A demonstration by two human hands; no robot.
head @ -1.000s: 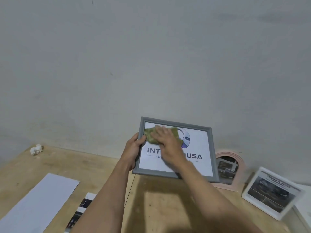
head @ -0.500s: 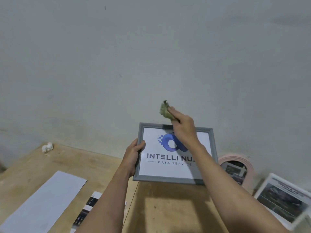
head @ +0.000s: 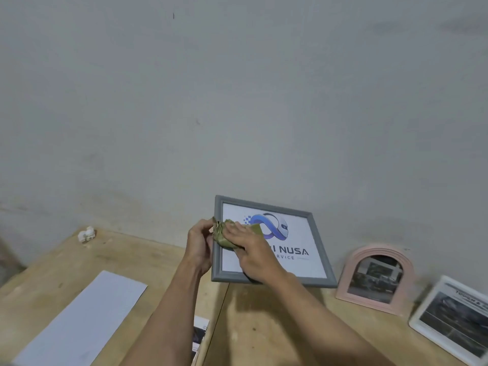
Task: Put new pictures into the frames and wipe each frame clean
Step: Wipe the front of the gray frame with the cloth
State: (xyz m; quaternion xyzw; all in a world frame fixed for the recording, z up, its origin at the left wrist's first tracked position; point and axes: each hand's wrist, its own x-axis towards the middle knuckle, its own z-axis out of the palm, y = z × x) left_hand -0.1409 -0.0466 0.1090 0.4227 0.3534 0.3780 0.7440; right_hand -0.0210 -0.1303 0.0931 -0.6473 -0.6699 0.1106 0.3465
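**Both grips busy on the grey frame**

Our left hand clasps the left edge of the grey frame, holding it tilted up above the table near its back edge. Our right hand presses a crumpled green cloth flat against the glass, over the logo print's left side. Beside it, along the back edge, a pink arched frame leans on the wall, then a white frame. White paper lies at the front left.

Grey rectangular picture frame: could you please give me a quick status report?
Left hand grips grey rectangular picture frame by its left edge. Right hand presses green cloth on its front. Nothing obstructing.
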